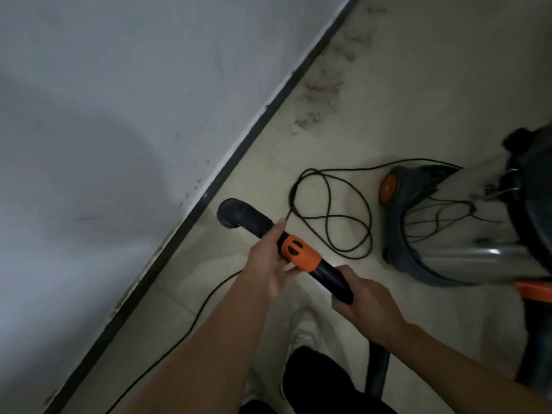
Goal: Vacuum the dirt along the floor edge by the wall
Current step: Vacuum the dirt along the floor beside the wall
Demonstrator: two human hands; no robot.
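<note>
From the head camera, the left hand [268, 258] curls round the vacuum wand [328, 271] at its orange collar [301, 252], with the fingers wrapped underneath. The right hand [364, 306] grips the black tube just behind the collar. The round brush nozzle [236, 213] points toward the dark baseboard [239, 144] under the pale wall [104, 115]; whether it touches the floor [388, 100] cannot be told. The dirt [322, 94] lies as grey smudges on the floor beside the baseboard, well ahead of the nozzle. A black cord [331, 210] loops between the nozzle and the vacuum canister [463, 222]. A white shoe [304, 330] shows below the hands.
</note>
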